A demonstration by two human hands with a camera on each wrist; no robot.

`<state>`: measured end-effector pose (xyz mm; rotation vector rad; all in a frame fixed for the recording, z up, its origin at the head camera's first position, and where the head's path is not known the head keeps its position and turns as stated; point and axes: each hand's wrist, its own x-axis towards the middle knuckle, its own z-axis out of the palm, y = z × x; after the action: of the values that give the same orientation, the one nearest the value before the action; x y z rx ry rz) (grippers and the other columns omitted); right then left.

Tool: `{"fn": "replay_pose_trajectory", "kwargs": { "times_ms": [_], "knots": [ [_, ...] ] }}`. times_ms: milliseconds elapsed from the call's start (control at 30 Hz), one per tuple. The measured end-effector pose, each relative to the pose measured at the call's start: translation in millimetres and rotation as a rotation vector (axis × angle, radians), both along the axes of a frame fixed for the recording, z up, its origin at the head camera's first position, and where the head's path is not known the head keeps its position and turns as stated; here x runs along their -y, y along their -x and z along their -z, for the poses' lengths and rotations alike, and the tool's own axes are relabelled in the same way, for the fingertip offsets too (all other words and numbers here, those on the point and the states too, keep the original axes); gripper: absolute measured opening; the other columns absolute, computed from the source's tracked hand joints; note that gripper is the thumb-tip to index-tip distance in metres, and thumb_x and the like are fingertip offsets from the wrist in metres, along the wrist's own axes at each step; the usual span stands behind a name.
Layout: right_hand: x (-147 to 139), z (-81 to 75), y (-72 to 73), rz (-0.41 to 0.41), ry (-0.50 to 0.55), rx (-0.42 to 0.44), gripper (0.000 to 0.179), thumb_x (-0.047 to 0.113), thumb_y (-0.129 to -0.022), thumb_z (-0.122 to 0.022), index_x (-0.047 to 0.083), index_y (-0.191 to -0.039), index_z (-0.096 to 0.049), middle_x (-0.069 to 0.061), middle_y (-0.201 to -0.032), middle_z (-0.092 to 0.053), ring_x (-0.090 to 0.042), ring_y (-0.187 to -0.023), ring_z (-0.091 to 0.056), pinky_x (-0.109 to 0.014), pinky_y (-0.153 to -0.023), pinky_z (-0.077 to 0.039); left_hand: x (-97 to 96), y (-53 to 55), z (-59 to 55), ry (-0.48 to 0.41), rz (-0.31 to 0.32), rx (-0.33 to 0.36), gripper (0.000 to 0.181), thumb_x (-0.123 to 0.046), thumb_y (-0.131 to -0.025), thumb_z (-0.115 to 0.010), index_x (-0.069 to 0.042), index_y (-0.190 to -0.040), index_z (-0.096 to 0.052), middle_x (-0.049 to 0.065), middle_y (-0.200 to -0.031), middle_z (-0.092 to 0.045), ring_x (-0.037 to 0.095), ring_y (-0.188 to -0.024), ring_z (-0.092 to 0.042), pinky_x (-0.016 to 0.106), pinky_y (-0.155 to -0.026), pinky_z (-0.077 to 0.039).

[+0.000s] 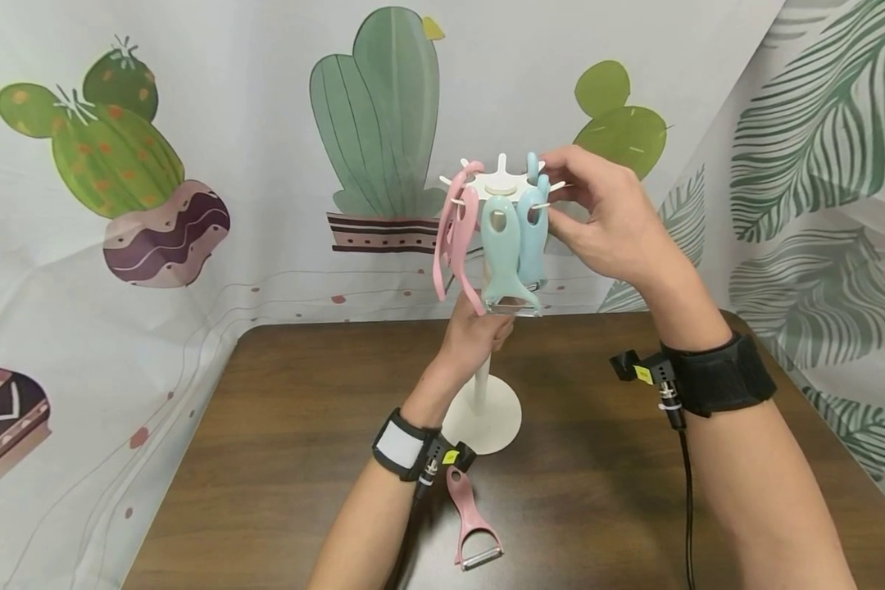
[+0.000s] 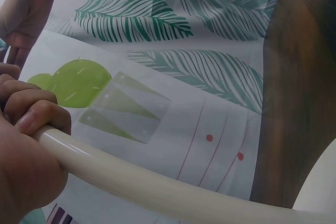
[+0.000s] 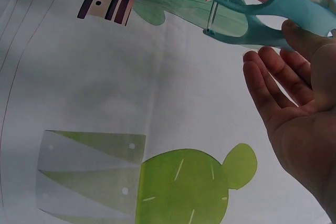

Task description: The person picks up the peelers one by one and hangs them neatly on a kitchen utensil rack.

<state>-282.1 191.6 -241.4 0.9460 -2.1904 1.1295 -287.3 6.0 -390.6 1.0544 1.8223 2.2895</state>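
A white stand (image 1: 502, 188) with a ring of hooks on top carries several Y-shaped peelers. Pink peelers (image 1: 463, 246) hang on its left side, a mint-green peeler (image 1: 501, 238) at the front, and light-blue peelers (image 1: 533, 254) on the right. My left hand (image 1: 474, 332) grips the stand's pole (image 2: 115, 174) just under the peelers. Up at the right of the hooks, my right hand (image 1: 597, 209) pinches a blue peeler (image 3: 310, 11) by its handle, thumb against it, other fingers loosely extended. Part of that grip is hidden behind the peelers.
The stand's round base (image 1: 497, 422) is over the brown wooden table (image 1: 280, 442). A pink peeler (image 1: 472, 520) lies on the table near me, beside my left forearm. Behind stands a cloth backdrop (image 1: 265, 164) printed with cacti and leaves. A cable (image 1: 687, 508) hangs from the right wristband.
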Motion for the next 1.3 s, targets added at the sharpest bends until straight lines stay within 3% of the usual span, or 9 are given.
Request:
{"fn": "replay_pose_trajectory", "kwargs": {
  "times_ms": [267, 767, 1133, 1300],
  "knots": [
    [-2, 3.2, 0.9, -0.045, 0.007, 0.028, 0.036, -0.012, -0.093, -0.071, -0.003, -0.127, -0.066, -0.005, -0.113, -0.067, -0.011, -0.105, -0.066, -0.026, -0.1, -0.055, 1.0, -0.5, -1.9, 0.024, -0.016, -0.011, 0.028, -0.017, -0.106, -0.057, -0.006, -0.081, -0.051, -0.003, -0.053, -0.035, 0.014, -0.044, -0.031, 0.028, -0.045, -0.027],
    [-5, 11.4, 0.4, -0.052, 0.001, 0.07, 0.037, -0.014, -0.092, -0.069, -0.005, -0.128, -0.064, -0.007, -0.119, -0.066, -0.011, -0.107, -0.068, -0.026, -0.101, -0.055, 0.0, -0.5, -1.8, 0.01, -0.016, -0.015, 0.025, -0.015, -0.106, -0.054, -0.006, -0.082, -0.05, -0.004, -0.053, -0.034, 0.013, -0.045, -0.029, 0.027, -0.046, -0.026],
    [-21, 29.5, -0.4, -0.026, -0.007, 0.085, 0.037, -0.015, -0.092, -0.071, -0.007, -0.128, -0.062, -0.012, -0.113, -0.07, -0.01, -0.101, -0.069, -0.023, -0.095, -0.056, 0.3, -0.2, -2.0, 0.014, -0.013, -0.002, 0.027, -0.019, -0.105, -0.055, -0.007, -0.082, -0.05, -0.002, -0.053, -0.033, 0.014, -0.045, -0.029, 0.028, -0.046, -0.026],
    [-27, 46.2, -2.0, -0.034, -0.009, 0.097, 0.037, -0.012, -0.092, -0.073, -0.006, -0.128, -0.063, -0.011, -0.11, -0.071, -0.011, -0.099, -0.07, -0.021, -0.093, -0.056, -0.2, -0.3, -1.0, 0.002, -0.01, 0.006, 0.029, -0.019, -0.105, -0.055, -0.008, -0.079, -0.049, -0.004, -0.052, -0.033, 0.012, -0.044, -0.028, 0.027, -0.046, -0.025]
  ]
}}
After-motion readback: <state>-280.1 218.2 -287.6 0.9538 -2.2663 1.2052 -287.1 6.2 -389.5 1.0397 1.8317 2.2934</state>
